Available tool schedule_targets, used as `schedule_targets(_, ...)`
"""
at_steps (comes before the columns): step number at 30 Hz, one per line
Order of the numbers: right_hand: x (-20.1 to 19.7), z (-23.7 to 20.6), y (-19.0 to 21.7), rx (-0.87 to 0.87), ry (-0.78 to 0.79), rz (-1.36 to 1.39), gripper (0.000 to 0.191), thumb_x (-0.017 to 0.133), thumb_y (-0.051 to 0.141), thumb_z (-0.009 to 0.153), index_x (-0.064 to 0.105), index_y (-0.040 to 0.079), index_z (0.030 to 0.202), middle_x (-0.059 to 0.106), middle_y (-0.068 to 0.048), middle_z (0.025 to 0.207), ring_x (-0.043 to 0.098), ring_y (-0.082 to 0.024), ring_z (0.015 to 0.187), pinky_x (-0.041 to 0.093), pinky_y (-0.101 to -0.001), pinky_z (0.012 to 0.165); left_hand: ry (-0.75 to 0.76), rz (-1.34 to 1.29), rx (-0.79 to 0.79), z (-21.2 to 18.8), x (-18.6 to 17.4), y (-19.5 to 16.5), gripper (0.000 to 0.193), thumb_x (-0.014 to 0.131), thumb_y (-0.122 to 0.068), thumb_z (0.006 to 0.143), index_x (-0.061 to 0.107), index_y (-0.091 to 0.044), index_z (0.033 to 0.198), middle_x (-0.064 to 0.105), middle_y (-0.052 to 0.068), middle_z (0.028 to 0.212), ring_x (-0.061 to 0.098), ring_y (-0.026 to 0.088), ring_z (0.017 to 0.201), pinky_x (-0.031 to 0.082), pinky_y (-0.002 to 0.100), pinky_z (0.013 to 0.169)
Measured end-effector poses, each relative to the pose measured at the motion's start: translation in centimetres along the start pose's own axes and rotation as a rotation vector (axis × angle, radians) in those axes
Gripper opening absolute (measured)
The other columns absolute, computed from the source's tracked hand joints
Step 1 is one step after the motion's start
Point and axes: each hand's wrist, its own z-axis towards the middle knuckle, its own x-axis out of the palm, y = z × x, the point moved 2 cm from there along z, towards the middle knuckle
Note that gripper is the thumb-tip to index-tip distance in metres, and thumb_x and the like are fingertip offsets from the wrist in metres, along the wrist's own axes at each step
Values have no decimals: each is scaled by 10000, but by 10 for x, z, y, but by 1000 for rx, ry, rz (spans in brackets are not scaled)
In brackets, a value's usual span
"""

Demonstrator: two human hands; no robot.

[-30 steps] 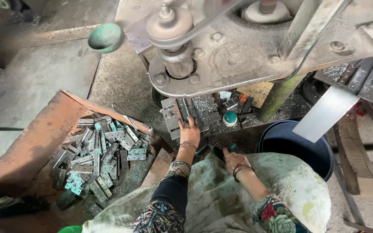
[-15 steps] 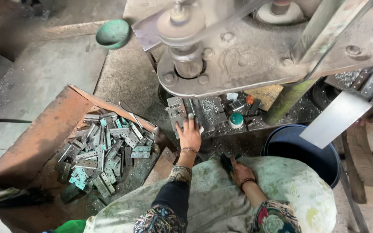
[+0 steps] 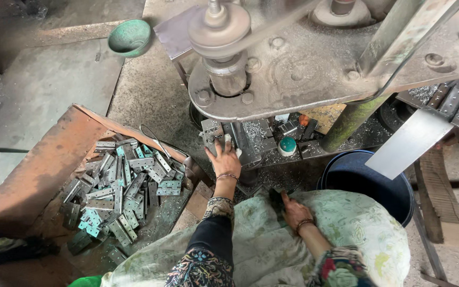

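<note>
Your left hand (image 3: pixel 223 159) reaches forward under the press head (image 3: pixel 224 32), fingers spread flat and pressing a small grey metal plate (image 3: pixel 212 133) onto the press bed (image 3: pixel 256 141). Compared with 1 second ago, that hand sits a little further in, so the plate now lies squarely on the tooling, directly below the ram, rather than at its near edge.

Your right hand (image 3: pixel 293 210) has dropped back to your lap, resting on the pale floral cloth (image 3: pixel 346 223). Its fingers curl around a small dark object (image 3: pixel 275 195) at the cloth's edge; what that object is cannot be made out. It was nearer the bed 1 second ago and is now well clear of the ram.

Left of you, the rusty tray (image 3: pixel 33 170) holds a loose heap of stamped hinge plates (image 3: pixel 118 186), grey and blue-green. On the bed to the right of your left hand stands a small teal-capped bottle (image 3: pixel 287 146), and beside your right knee sits a dark blue bucket (image 3: pixel 346 172). A green bowl (image 3: pixel 129 36) rests on the floor, far left.

My reading: the plate is seated, yet your left fingers are on it beneath the ram.
</note>
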Motion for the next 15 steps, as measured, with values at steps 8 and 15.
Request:
schedule_targets(8, -10, 2, 5, 38, 76, -102, 741, 649, 253, 933, 260, 170, 1558, 695, -201, 1185, 686, -381, 1112, 555, -487, 972, 99, 23, -10, 2, -14, -1, 472, 451, -229, 983, 601, -142, 1423, 363, -21, 1629, 157, 369, 1555, 59, 740, 1188)
schedule_targets(15, -43, -5, 18, 12, 106, -141, 574, 642, 228, 934, 425, 141, 1459, 733, -192, 1177, 699, -369, 1135, 561, -493, 978, 179, 105, -54, 28, -16, -4, 470, 429, -256, 1001, 561, -176, 1445, 290, -42, 1659, 75, 388, 1554, 4, 766, 1163)
